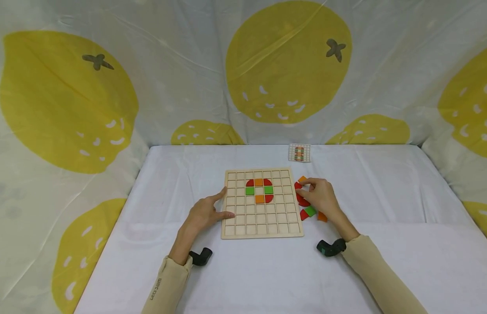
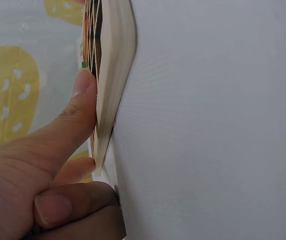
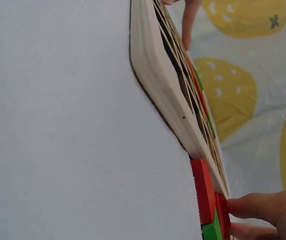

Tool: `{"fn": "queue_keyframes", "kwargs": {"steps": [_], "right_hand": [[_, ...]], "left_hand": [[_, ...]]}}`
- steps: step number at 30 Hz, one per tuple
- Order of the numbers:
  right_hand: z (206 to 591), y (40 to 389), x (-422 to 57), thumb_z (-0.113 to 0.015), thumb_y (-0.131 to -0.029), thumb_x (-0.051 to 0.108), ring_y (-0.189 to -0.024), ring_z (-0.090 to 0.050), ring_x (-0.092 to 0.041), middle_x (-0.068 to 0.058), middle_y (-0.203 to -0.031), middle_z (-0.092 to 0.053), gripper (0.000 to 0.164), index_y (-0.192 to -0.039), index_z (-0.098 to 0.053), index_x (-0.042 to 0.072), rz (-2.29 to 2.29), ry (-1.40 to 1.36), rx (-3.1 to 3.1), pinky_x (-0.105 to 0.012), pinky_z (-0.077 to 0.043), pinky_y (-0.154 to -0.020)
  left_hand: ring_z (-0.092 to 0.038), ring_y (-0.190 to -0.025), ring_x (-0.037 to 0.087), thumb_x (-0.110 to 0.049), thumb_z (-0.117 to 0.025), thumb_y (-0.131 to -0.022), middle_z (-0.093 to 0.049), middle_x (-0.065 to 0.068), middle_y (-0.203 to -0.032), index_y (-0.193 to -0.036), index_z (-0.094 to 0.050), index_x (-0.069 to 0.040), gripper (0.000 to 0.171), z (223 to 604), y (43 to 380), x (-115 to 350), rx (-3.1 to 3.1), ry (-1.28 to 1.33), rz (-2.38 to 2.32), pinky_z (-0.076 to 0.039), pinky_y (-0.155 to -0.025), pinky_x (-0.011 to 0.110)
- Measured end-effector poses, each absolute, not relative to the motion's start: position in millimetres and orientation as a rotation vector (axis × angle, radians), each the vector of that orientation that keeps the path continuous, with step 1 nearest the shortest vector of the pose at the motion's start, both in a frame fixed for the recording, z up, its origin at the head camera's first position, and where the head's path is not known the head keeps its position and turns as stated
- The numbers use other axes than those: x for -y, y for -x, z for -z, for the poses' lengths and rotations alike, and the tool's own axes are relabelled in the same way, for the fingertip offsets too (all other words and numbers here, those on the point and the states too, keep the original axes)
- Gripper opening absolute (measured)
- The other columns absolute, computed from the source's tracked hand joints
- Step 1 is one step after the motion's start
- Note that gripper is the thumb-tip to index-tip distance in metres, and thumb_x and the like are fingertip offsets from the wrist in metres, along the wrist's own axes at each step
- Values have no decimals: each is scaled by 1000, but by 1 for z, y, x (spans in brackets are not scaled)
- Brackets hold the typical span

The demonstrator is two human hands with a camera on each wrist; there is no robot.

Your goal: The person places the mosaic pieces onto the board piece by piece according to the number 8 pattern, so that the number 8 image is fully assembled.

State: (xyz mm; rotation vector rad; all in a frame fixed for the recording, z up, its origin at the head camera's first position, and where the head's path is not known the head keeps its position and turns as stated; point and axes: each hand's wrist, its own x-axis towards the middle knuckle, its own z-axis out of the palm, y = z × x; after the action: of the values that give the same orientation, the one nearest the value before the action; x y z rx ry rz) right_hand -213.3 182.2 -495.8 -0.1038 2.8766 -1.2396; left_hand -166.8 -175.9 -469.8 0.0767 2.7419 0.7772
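Note:
A square wooden grid board (image 1: pixel 267 219) lies on the white cloth, with several red, orange and green tiles set around one bare cell in its upper middle. My left hand (image 1: pixel 202 215) is at the board's left side, its thumb lying over the rim and its index finger extended along the edge. Some of its other fingers bend beneath the palm in the left wrist view. Beyond the right edge, my right hand (image 1: pixel 321 194) pinches a small red tile (image 1: pixel 297 186) between thumb and index fingertip. Beside it lie a red rounded tile (image 1: pixel 303 201) and a green tile (image 1: pixel 310 211).
A small pattern card (image 1: pixel 299 153) with a coloured grid lies beyond the board. Orange tiles (image 1: pixel 322 216) and another red tile (image 1: pixel 304 215) are among the loose pieces. A lemon-print cloth (image 1: pixel 204 87) hangs behind and at both sides.

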Motion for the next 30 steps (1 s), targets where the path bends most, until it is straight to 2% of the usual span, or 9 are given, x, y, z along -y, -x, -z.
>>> {"fn": "queue_keyframes", "kwargs": {"steps": [10,15,22,30], "right_hand": [[490,211,-191,-75,-92,16,-51,-43,-17,-1,-59,-45,26,-112,-76,0,1220,29,-2832,-25,-32,-47],[488,211,-199,-77,-90,13,-52,-42,-17,-1,-61,-45,27,-113,-77,0,1219,28,-2840,-25,-31,-49],[491,213,-198,-79,-91,20,-53,-41,-19,-2,-63,-42,32,-117,-76,2,1228,0,-2778,-25,-28,-49],[493,213,-196,-79,-93,20,-53,-41,-19,-2,-63,-41,31,-117,-76,1,1226,-19,-2804,-25,-28,-48]], "left_hand": [[-51,-70,17,-46,-85,-82,-60,7,-75,-162,-34,-23,98,471,166,176,-2724,-59,-796,-38,-63,29],[-51,-70,17,-46,-85,-81,-60,8,-76,-162,-35,-23,98,471,166,177,-2726,-57,-809,-38,-63,29],[-50,-68,16,-45,-85,-82,-58,7,-74,-162,-35,-23,97,471,166,177,-2731,-68,-813,-37,-62,29],[-50,-68,16,-45,-85,-82,-60,7,-73,-162,-35,-21,97,471,167,177,-2740,-80,-798,-38,-62,29]]}}
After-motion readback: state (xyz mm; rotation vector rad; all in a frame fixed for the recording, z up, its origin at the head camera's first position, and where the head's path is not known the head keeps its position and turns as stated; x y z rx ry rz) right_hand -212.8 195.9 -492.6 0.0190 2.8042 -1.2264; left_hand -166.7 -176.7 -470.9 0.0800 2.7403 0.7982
